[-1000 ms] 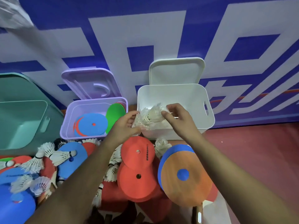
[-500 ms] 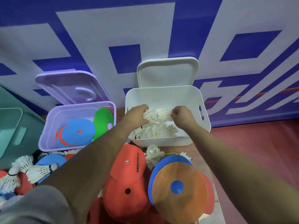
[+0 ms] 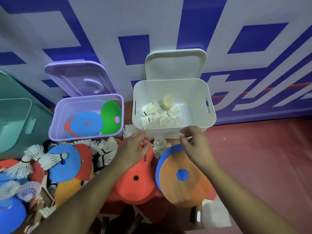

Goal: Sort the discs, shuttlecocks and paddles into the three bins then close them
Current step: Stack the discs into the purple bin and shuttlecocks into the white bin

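Holds left hand (image 3: pixel 135 146) and right hand (image 3: pixel 194 141) just short of the white plastic bin's (image 3: pixel 177 90) near wall, fingers loosely curled, slightly apart, gripping nothing. Shows white feather shuttlecocks (image 3: pixel 162 117) piled toward that bin's near left corner, flat coloured discs (image 3: pixel 86 124) inside the lilac plastic bin (image 3: pixel 55 125).

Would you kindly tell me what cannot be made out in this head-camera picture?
Teal plastic bin: head view, cut off by the left edge.
Dark-handled paddles: head view, buried under the flat orange and red discs; their number is unclear.
Pale yellowish object in the white plastic bin: head view, blurred.
Right hand: head view, whether its fingertips pinch something is too small to tell.
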A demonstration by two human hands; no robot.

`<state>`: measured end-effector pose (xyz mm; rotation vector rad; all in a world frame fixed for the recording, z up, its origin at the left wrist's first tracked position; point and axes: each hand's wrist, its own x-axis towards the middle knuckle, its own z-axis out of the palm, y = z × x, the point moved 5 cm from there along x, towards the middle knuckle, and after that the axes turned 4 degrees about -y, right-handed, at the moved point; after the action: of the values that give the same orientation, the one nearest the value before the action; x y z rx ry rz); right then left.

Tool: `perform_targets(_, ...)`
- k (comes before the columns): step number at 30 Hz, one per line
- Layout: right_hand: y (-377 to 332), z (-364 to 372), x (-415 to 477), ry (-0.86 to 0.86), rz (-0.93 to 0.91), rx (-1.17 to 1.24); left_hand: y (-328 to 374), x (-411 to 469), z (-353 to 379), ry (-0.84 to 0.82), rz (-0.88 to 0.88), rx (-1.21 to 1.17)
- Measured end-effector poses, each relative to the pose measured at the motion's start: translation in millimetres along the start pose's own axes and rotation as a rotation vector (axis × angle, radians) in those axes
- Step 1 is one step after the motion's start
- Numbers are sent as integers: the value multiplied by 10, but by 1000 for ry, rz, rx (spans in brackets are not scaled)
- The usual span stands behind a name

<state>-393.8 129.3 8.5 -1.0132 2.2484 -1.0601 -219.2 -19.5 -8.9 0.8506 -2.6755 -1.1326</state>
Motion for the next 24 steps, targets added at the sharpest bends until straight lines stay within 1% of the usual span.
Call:
perform_targets(2,210,42,-138,7,63,-88,-28,-174,226,-89,-92,-39)
perform_targets(4,491,77,-275,-17,176,-200,-36,-271,448,-142,-163,-93)
perform_targets(6,739,111,-405,-64,300,-262,-12,-309,636,-181,-208,-123)
perform_targets(8,894,164,-510,-148,400,-261,29,-314,771,-225,-225,-82)
perform_targets(9,936,182,-550,-175,422,-271,31,-313,834,-250,-231,-48)
perform_targets(12,973,158,-617,-164,407,-256,17,-326,952,-296,-234,56)
perform_targets(14,945,104,-635,-127,364,-198,-22,-353,941,-263,-267,-11)
perform_targets(16,869,41,-634,-99,305,-152,-39,-370,815,-195,-299,-99)
perform_targets(18,775,-1,-635,-80,245,-120,-40,-388,642,-148,-290,-154)
perform_targets(22,544,18,-634,-70,185,-49,-80,-448,352,-114,-252,-214)
perform_targets(24,368,42,-618,-65,151,21,-82,-502,171,-63,-260,-312)
